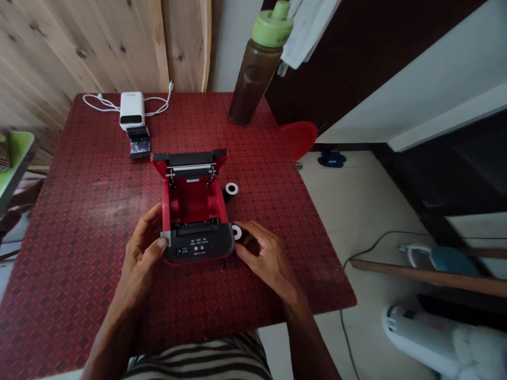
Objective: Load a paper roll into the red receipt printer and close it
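Observation:
A red and black label printer (200,245) sits on the table with its lid (190,168) raised and its red inner bay (190,203) exposed. My left hand (143,248) grips the printer's left side, the thumb pressing on a grey tab (165,238) at the front corner. At the right side, my right hand (263,250) has its thumb and fingers curled around a small dark roll with a white core (237,232), close against the casing. Another such roll (231,189) lies beside the printer, a little farther back.
Behind stand a white device with cables (132,108), a dark strip (139,143) at its front, and a tall brown bottle with a green cap (255,68). The patterned red table (277,200) ends at the right, near a red stool (299,138).

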{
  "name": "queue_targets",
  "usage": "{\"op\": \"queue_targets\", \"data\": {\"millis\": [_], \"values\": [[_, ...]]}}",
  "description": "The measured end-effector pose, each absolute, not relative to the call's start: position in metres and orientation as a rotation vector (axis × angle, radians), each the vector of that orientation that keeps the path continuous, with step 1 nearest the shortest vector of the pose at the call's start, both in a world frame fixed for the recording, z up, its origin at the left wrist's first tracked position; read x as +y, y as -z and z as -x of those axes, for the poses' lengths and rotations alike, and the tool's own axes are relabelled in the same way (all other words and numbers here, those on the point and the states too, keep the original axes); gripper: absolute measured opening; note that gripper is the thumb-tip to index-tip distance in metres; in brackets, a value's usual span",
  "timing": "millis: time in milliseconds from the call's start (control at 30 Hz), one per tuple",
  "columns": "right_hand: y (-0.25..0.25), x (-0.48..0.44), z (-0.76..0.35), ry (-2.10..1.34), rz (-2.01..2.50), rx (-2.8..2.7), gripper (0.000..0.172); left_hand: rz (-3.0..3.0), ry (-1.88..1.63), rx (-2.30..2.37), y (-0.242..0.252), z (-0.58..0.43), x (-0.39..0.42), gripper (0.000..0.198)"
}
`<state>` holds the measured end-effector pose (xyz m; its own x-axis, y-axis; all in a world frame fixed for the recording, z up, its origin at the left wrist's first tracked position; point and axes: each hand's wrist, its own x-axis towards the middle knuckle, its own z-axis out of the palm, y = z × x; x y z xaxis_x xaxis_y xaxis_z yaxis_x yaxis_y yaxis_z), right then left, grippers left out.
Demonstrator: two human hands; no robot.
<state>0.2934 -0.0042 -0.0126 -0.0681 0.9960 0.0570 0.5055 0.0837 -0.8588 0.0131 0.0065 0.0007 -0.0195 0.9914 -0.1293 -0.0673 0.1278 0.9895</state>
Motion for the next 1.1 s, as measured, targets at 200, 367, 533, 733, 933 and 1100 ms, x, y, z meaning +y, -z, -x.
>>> {"op": "queue_targets", "data": {"millis": [200, 367, 533, 733, 933, 1100], "values": [[-0.004, -0.008, -0.327, -0.934, 1.577, -1.786, 0.049, -1.056, -1.17, 1.232, -0.002, -0.015, 0.006, 0.062], [-0.014, 0.032, -0.337, -0.717, 1.654, -1.727, 0.024, -1.054, -1.159, 1.234, -0.003, -0.013, 0.005, 0.061], [0.008, 0.087, -0.307, -0.673, 1.611, -1.755, 0.029, -1.038, -1.158, 1.233, -0.005, -0.015, 0.006, 0.064], [0.024, 0.099, -0.294, -0.63, 1.597, -1.735, 0.013, -1.022, -1.15, 1.233, -0.008, -0.018, 0.007, 0.063], [-0.023, 0.066, -0.322, -0.606, 1.616, -1.512, 0.026, -1.01, -1.15, 1.233, -0.009, -0.018, 0.005, 0.064], [-0.073, 0.038, -0.329, -0.872, 1.384, -1.403, 0.034, -0.994, -1.144, 1.178, -0.004, -0.017, 0.005, 0.066]]}}
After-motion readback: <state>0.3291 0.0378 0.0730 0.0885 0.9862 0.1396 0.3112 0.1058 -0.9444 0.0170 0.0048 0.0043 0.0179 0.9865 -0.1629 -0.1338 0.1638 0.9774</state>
